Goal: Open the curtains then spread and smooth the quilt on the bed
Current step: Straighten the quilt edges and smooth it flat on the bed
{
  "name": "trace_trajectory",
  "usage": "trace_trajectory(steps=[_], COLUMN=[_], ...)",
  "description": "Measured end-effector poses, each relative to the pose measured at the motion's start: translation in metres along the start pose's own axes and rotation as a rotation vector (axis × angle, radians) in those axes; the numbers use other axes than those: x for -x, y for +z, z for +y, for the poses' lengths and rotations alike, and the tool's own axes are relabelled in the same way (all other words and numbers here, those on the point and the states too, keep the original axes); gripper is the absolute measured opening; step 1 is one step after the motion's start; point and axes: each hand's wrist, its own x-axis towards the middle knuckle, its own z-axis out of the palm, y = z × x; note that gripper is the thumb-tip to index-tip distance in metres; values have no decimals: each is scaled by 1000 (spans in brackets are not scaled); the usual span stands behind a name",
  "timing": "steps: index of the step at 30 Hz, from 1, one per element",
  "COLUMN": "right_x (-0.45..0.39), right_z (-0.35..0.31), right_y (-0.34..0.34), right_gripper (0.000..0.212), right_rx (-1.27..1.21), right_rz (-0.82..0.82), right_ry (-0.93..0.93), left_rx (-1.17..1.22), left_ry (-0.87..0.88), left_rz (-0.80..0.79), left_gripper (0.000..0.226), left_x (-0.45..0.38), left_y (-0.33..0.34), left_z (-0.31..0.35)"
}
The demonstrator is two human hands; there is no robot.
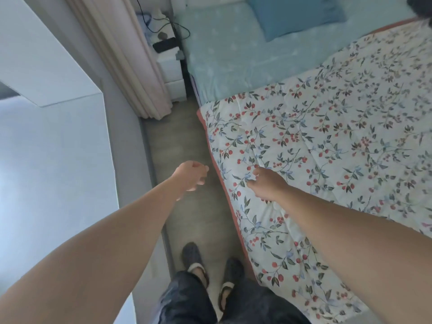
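A white quilt [327, 148] with red berries and a red border lies spread over most of the bed, its near edge along the bed's left side. The pale pink curtain [121, 59] hangs gathered against the wall at the upper left. My right hand [266, 183] is over the quilt near its left edge, fingers loosely curled and touching the fabric; whether it pinches the cloth is unclear. My left hand [190, 176] hovers over the floor beside the bed, fingers loosely curled, holding nothing.
A light blue sheet [233, 64] and blue pillow [297, 16] show at the bed's head. A white nightstand [171, 69] with a black device and cables stands beside it. A narrow grey floor strip [177, 136] runs between bed and white cabinet [58, 136]. My slippered feet [205, 265] stand there.
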Motion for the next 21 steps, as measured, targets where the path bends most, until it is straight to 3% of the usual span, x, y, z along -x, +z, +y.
trace_trajectory(steps=[4,7,12,17,21], right_x=[-50,-87,-137,-204,-281], right_z=[-48,-78,-133,-160,-162], right_y=[-46,-75,-124,-162,-185], right_gripper=[55,17,45,31,41], right_rx=[42,61,23,-93,-132], right_rz=[13,31,47,66,65], right_ry=[22,73,132,168,198], left_rx=[2,5,-41,-131,-235], left_ry=[42,69,56,45,2], left_rz=[6,-37,-103,-132,-172], left_gripper=[25,13,10,16,23], left_x=[-63,-113,-185,-258,-334], left_y=[-52,-84,-130,-140,-133], left_z=[55,93,158,228,266])
